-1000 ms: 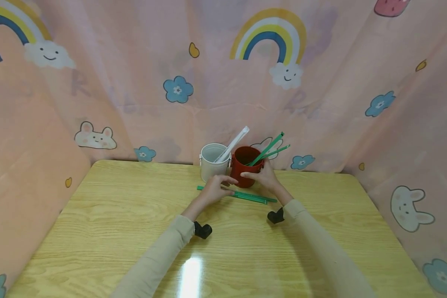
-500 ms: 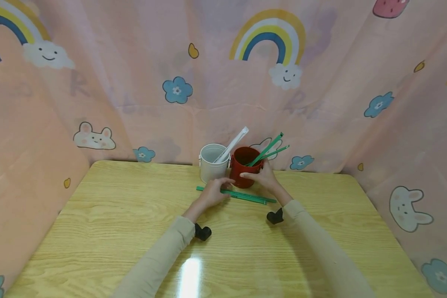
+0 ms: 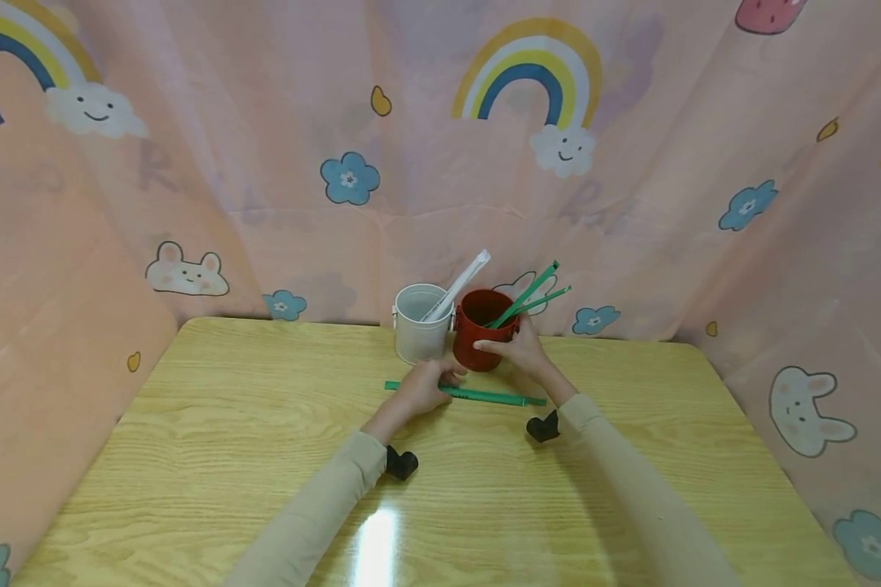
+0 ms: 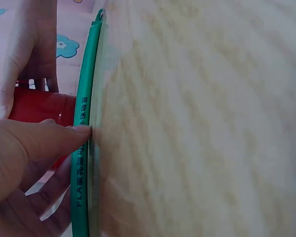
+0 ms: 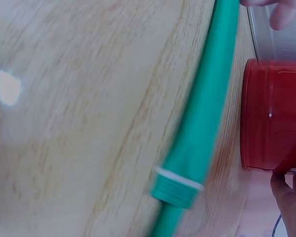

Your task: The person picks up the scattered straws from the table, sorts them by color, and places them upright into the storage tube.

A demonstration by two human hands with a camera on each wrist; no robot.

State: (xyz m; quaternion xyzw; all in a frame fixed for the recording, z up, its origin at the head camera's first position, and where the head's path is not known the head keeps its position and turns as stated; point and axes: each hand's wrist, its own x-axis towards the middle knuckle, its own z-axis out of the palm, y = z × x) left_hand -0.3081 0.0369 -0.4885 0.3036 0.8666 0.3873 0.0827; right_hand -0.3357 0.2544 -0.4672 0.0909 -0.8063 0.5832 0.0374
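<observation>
My left hand [image 3: 420, 387] pinches a long green wrapped straw [image 3: 488, 397] low over the table, in front of the buckets. In the left wrist view the thumb lies on the straw's printed wrapper [image 4: 82, 163], with fingers beyond it. The tip of a second green straw [image 3: 537, 402] shows past its right end. My right hand [image 3: 521, 349] grips the red bucket [image 3: 475, 357] from its right side. Green straws [image 3: 530, 291] lean out of that bucket to the right. In the right wrist view the red bucket [image 5: 276, 118] lies beyond the straw [image 5: 200, 118].
A white bucket [image 3: 413, 338] stands directly left of the red one, with white wrapped straws [image 3: 457, 285] leaning in it. Both are near the back edge of the wooden table [image 3: 227, 456]. A patterned pink curtain [image 3: 264, 147] hangs close behind.
My left hand has closed on the green straw. The straws have shifted slightly toward the person and now lie closer together. The right hand and both buckets stay put.
</observation>
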